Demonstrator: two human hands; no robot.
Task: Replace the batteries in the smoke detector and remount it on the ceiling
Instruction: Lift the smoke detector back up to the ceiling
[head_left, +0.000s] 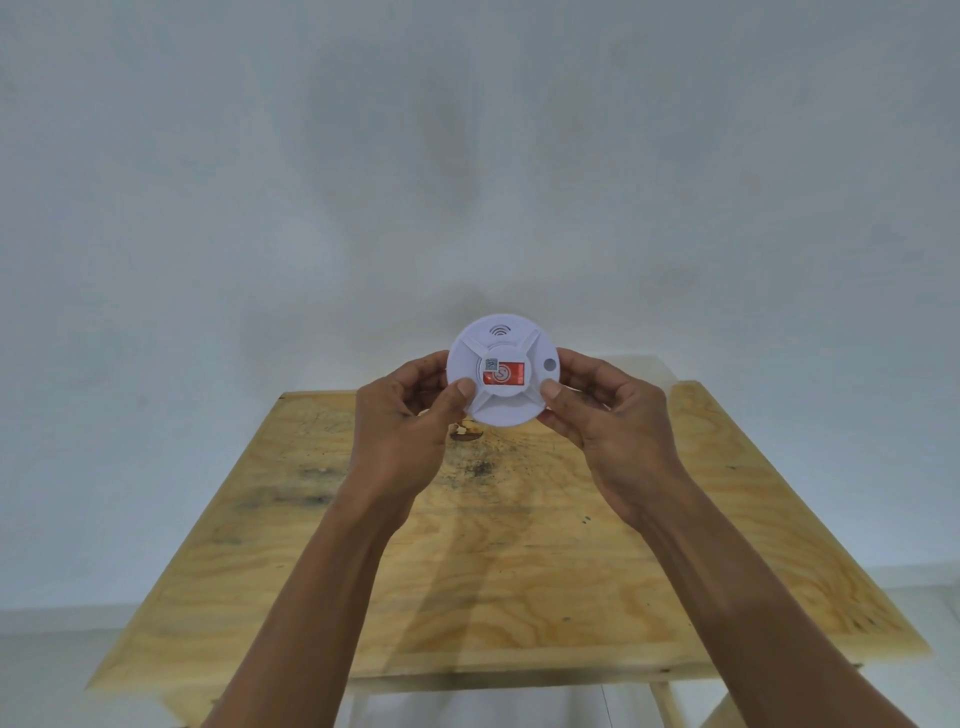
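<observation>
On the white smoke detector I can make out three marks and no legible words. A red label sits on its central hub, bearing a pale circular emblem that looks like an "S", though I cannot be sure. A small square code patch touches that label's upper left corner, too fine to read. Above the hub, near the detector's top edge, a grey sign of curved sound-wave arcs is printed.
</observation>
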